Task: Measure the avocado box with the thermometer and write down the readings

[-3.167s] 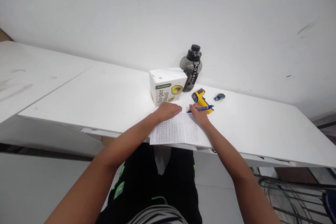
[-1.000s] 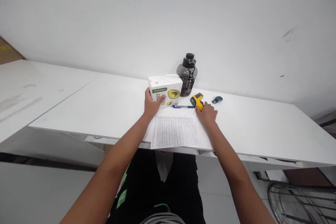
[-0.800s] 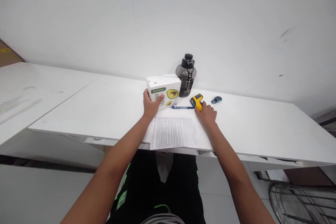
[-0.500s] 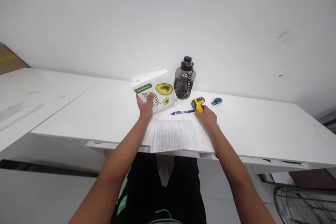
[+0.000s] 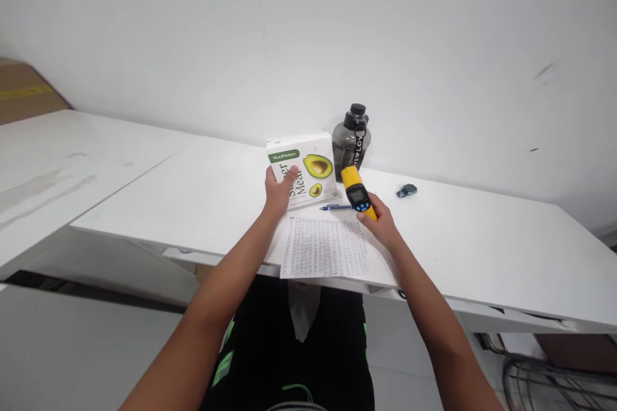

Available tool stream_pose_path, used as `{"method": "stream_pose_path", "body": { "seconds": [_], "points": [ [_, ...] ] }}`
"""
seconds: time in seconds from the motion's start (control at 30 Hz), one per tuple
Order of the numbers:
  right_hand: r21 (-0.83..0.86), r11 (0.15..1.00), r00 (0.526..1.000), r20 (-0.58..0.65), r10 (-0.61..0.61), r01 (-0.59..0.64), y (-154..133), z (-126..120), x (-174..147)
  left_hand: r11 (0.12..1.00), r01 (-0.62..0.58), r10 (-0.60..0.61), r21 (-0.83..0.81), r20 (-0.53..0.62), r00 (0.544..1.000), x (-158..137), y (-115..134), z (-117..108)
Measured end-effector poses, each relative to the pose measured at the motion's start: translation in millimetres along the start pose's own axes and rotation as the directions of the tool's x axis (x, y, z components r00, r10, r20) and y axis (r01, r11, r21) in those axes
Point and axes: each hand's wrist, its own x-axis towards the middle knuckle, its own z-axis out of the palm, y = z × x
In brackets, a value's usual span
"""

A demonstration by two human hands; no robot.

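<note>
My left hand (image 5: 280,191) is closed on the left side of a white carton (image 5: 308,189) printed with avocados, its thumb across the front. A yellow and black infrared thermometer (image 5: 357,195) is in my right hand (image 5: 382,221), its handle gripped and its screen and buttons facing me. The thermometer's front end points away, toward a dark water bottle (image 5: 351,141) standing behind it. Below the carton lies a blue pen (image 5: 336,207), its right end hidden by the thermometer. A sheet of paper covered in handwriting (image 5: 324,247) rests at the table's front edge.
A small bluish object (image 5: 406,190), perhaps a watch, lies on the white table (image 5: 482,225) to the right. Behind the table rises a white wall (image 5: 193,45). A cardboard box (image 5: 29,91) is at the far left, and a metal-framed chair (image 5: 554,379) at the lower right.
My right hand has lifted the thermometer off the table and turned it so its screen faces me. The carton in my left hand has been turned more upright and squarer to me.
</note>
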Motion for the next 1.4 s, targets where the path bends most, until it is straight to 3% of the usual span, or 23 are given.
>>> {"method": "stream_pose_path", "body": {
  "seconds": [0.13,0.23,0.43,0.8,1.27,1.4],
  "points": [
    [-0.01,1.0,0.987,0.158,-0.008,0.01,-2,11,-5,1.0,-0.004,0.004,0.024,-0.003,1.0,-2,2,1],
    [-0.009,1.0,0.98,0.201,0.001,0.001,-2,14,-5,0.998,-0.01,0.008,0.059,0.027,1.0,-7,5,3],
    [0.009,1.0,0.979,0.202,-0.009,0.008,-3,12,-5,0.986,-0.048,0.034,0.163,0.088,0.996,-16,8,6],
    [0.027,0.997,0.974,0.213,-0.079,0.075,-10,10,-8,0.98,-0.104,0.075,0.169,0.167,0.983,-26,12,9],
    [0.028,0.998,0.972,0.227,-0.066,0.061,-9,7,-7,0.98,-0.103,0.07,0.172,0.188,0.98,-26,11,9],
    [0.081,0.994,0.975,0.202,-0.091,0.076,-5,10,-6,0.973,-0.112,0.085,0.202,0.141,0.986,-25,10,10]
  ]
}}
